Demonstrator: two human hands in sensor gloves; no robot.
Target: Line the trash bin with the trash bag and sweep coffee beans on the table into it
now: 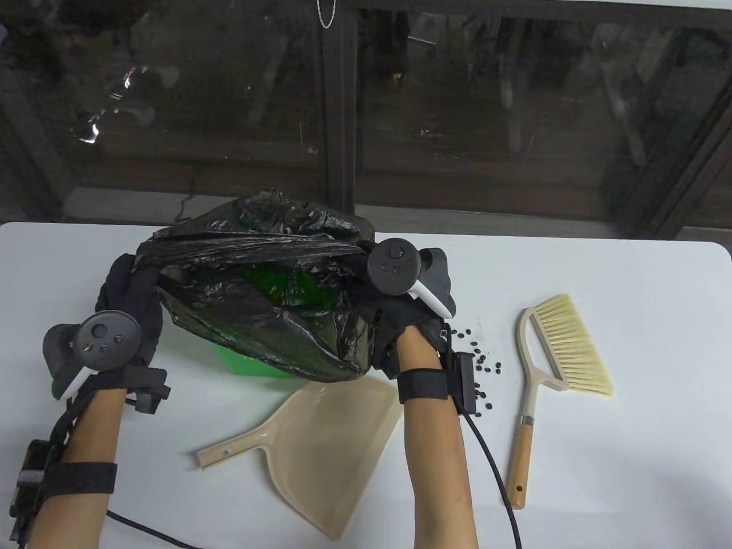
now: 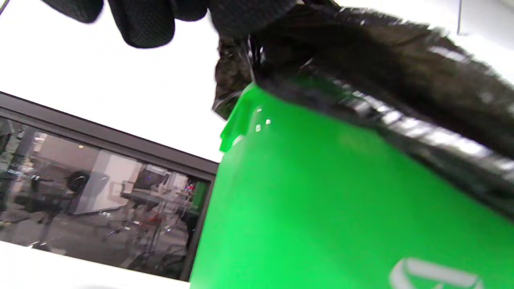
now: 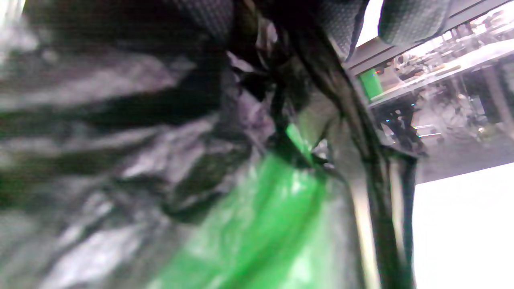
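Bag: black trash bag (image 1: 257, 286) draped over the green trash bin (image 1: 251, 363), which stands on the table (image 1: 629, 457) between the hands; film bunched and slack across the top, mouth not visibly spread round the rim
Left hand: left hand (image 1: 128, 311) grips the bag's edge at the bin's left side; left wrist view shows film caught just over that rim corner
Right hand: right hand (image 1: 400, 309) is clenched on gathered film at the bin's right side
Risk, bin: light bin, pull from two sides; uneven tug could tip or slide it
Risk, bag: thin film stretched over a corner may tear, or slip back off once let go
Risk, beans: coffee beans (image 1: 477, 366) lie just beside the right wrist; a sweep of the forearm or its cable could scatter them
Tools: dustpan (image 1: 320, 446) touches or sits just beside the bin's base, brush (image 1: 557, 366) right of the beans; a sliding bin would shove the dustpan
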